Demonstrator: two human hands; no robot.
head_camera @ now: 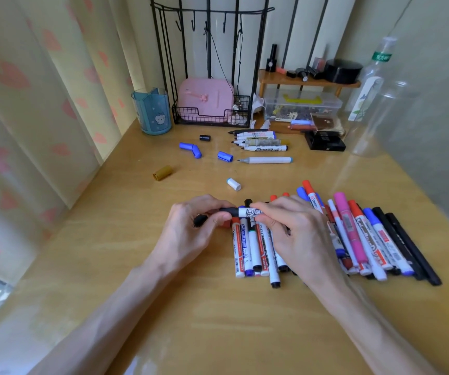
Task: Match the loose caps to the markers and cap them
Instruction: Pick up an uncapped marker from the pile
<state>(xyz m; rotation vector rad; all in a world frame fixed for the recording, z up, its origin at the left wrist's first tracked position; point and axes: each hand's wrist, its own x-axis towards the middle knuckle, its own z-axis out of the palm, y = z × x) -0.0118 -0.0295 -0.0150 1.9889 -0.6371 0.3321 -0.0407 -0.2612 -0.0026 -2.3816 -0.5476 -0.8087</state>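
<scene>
Head view, forward-down, close over desk (218,328)

loose caps (219,156) behind marker pile (353,234), left of uncapped markers (261,143)

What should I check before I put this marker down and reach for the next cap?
1. Grip on the held marker by left hand and right hand: ok.
2. Its black cap fully seated: cannot tell, fingers cover part of it.
3. Loose caps in plain sight: ok. The gold cap, white cap, blue caps and small black cap lie apart on the desk.
4. All markers capped: not ok. The uncapped markers at the back show bare tips.
5. White cap's match: cannot tell, though the white marker nearby is uncapped.
</scene>
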